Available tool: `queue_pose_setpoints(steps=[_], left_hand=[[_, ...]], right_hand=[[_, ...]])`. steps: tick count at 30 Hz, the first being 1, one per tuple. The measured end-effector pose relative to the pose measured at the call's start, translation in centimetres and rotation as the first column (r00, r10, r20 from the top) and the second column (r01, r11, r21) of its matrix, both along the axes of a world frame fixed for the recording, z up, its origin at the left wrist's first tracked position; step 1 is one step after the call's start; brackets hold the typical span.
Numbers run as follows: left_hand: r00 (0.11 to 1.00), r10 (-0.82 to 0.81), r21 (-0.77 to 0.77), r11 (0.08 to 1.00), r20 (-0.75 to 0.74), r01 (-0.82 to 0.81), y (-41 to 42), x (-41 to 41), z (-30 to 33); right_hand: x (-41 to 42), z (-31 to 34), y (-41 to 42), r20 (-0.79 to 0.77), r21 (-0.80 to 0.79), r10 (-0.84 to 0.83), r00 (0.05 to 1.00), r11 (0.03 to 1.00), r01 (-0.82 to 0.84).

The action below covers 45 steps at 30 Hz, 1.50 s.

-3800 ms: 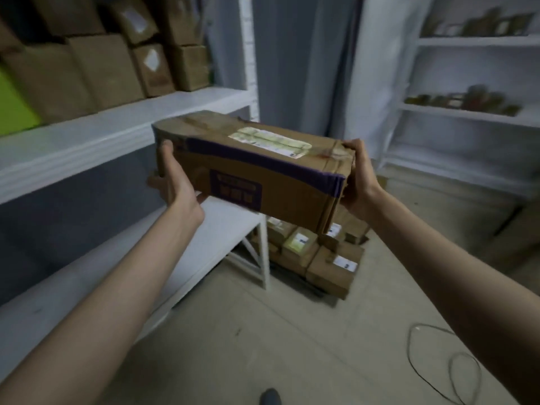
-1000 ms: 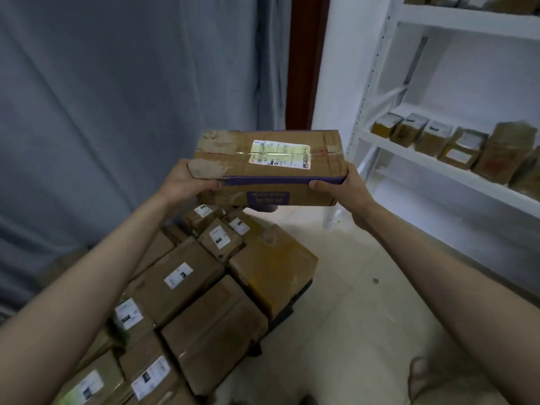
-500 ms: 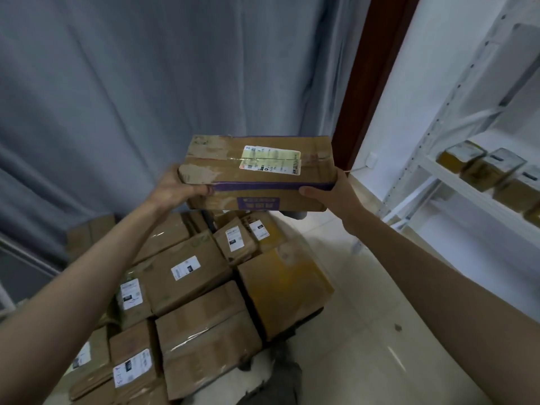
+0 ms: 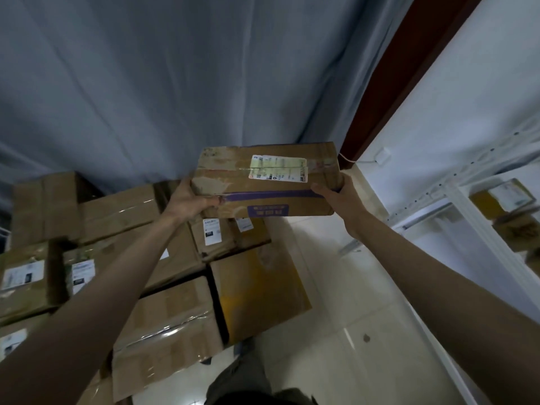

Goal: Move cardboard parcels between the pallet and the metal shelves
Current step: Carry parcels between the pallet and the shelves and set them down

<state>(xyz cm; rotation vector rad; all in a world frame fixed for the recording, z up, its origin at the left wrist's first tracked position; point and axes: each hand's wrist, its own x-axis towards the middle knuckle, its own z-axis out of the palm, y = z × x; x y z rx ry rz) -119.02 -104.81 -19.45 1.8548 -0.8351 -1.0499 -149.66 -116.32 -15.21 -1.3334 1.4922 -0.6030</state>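
Both hands, left hand (image 4: pixel 187 201) and right hand (image 4: pixel 340 194), grasp the parcel (image 4: pixel 267 179), now carried from the shelf over the stacked boxes (image 4: pixel 175 317) (probably to set down).

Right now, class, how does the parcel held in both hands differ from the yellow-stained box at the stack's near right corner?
The held parcel is off the stack, gripped at its ends by the left hand and right hand; the yellow-stained box rests among the stacked boxes. The held parcel bears a purple band and a white label; the yellow-stained box shows neither. Both are brown cardboard.
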Motion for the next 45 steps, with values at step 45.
queue_pose_setpoints(steps=[45], left_hand=[[0.229,0.956,0.752,0.288,-0.186,-0.592,-23.3,-19.2,-41.1]], right_hand=[[22.5,-46.0,-37.4,-0.528,0.259,0.787,0.319,0.507,-0.822]])
